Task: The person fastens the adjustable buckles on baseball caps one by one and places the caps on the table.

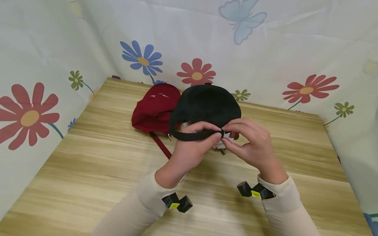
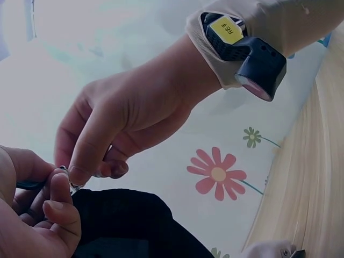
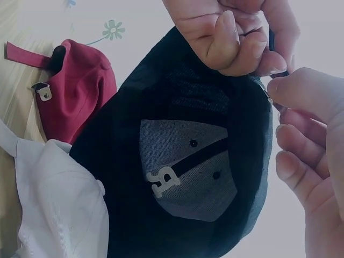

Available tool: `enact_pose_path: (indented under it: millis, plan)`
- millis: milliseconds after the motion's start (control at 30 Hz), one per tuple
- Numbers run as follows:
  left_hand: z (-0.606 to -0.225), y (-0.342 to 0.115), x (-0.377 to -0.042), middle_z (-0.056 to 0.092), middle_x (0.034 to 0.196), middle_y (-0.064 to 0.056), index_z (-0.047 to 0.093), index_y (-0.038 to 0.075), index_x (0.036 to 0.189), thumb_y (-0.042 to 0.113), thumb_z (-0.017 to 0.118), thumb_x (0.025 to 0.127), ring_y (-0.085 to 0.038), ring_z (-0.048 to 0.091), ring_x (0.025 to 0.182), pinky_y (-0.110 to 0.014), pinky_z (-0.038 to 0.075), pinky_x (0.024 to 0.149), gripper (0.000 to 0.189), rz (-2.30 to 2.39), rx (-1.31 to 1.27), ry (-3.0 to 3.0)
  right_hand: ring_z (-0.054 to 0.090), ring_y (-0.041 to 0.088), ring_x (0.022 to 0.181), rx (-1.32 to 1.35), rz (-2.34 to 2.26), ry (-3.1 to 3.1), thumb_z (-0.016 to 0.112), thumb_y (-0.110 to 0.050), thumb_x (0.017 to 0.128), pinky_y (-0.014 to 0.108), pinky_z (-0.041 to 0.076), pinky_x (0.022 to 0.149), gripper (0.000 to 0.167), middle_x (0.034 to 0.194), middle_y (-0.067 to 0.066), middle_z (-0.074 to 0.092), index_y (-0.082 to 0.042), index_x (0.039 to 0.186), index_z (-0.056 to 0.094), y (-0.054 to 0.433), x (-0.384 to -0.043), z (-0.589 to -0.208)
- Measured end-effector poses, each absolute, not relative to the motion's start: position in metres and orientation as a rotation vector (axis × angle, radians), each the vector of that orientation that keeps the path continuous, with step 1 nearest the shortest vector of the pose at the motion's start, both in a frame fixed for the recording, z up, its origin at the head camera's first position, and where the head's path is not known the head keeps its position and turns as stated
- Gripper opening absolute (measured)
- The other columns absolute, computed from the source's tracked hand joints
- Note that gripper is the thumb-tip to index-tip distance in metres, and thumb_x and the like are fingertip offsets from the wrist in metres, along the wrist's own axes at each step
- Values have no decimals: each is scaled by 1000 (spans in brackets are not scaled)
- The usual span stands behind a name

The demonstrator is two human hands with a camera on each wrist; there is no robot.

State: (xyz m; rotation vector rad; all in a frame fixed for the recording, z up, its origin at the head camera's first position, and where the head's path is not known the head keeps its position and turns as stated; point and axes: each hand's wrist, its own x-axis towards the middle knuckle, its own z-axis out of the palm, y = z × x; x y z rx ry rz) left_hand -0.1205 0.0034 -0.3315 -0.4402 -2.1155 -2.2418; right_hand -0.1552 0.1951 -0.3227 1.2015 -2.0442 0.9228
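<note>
A black baseball cap (image 1: 209, 101) is held up above the table, its inside facing the right wrist view, where a pale letter patch (image 3: 163, 183) shows within. My left hand (image 1: 190, 152) pinches the cap's back strap (image 1: 189, 135) between thumb and fingers. Close against it, my right hand (image 1: 255, 142) pinches the strap's other end at a small metal buckle (image 3: 265, 90). Fingertips of both hands meet there and hide most of the buckle.
Behind to the left lies a red cap (image 1: 156, 108) with its strap (image 1: 160, 145) hanging loose. A white cap (image 3: 59, 199) lies below the black one, mostly hidden in the head view. Flower-printed cloth (image 1: 265, 59) walls the wooden table (image 1: 88, 141).
</note>
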Motion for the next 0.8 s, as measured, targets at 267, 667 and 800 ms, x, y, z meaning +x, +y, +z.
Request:
enact_pose_path:
  millis: [267, 667, 800]
  plan:
    - [-335, 0, -119, 69, 94, -10, 70, 6, 101, 10, 68, 89, -11, 60, 73, -20, 50, 66, 13, -2207, -436, -2117, 55, 10, 68, 1198, 932, -2048, 67, -28, 90, 17, 45, 65, 25, 93, 6, 69, -5, 94, 72, 192, -155, -326]
    - [-336, -1, -119, 66, 80, -5, 71, 9, 102, 11, 67, 90, -10, 53, 65, -21, 45, 60, 12, -2065, -522, -2139, 55, 10, 67, 1168, 992, -2059, 68, -32, 90, 16, 45, 65, 29, 93, 10, 71, -3, 94, 74, 191, -154, -327]
    - [-335, -2, -120, 69, 85, -3, 72, 10, 100, 12, 67, 90, -8, 57, 69, -21, 48, 63, 11, -2062, -506, -2148, 55, 10, 68, 1169, 957, -2072, 68, -32, 90, 15, 45, 66, 30, 93, 9, 71, -3, 94, 74, 190, -154, -325]
